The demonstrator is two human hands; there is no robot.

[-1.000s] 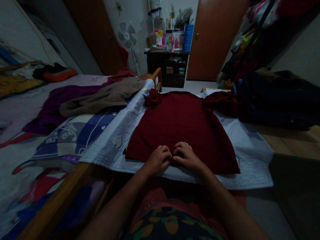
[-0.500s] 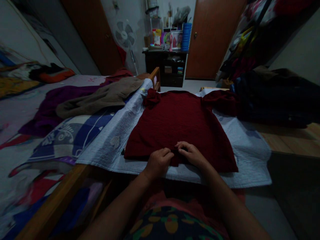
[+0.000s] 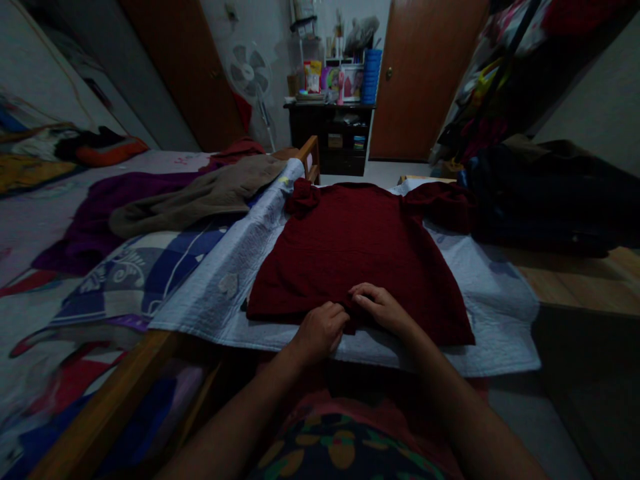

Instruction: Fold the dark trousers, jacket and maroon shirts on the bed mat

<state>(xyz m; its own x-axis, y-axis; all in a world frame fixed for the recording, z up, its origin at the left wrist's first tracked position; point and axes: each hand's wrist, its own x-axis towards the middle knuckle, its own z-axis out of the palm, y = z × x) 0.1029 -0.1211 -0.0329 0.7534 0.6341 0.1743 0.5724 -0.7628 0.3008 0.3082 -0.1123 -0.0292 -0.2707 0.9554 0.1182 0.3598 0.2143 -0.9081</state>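
A dark red shirt (image 3: 355,247) lies spread out in front of me, its neckline at the far end and its hem toward me. Beneath it is a pale blue quilted cloth (image 3: 500,340) that covers the surface. My left hand (image 3: 323,328) is closed on the hem near its middle, fingers curled over the edge. Just to the right, my right hand (image 3: 377,305) pinches the shirt fabric a little above the hem. Both sets of fingertips are close together, and the bit of cloth between them is partly hidden.
On the left, a bed holds a grey-brown garment (image 3: 200,193), a purple garment (image 3: 90,227) and a blue checked cloth (image 3: 135,273). Dark folded clothes (image 3: 550,193) are piled on a wooden surface (image 3: 575,277) at right. A fan (image 3: 250,70) and a dark cabinet (image 3: 327,137) stand behind.
My left hand has shifted slightly down along the hem and its fingers have moved a little. The right hand stays almost in place, and the shirt lies as before.
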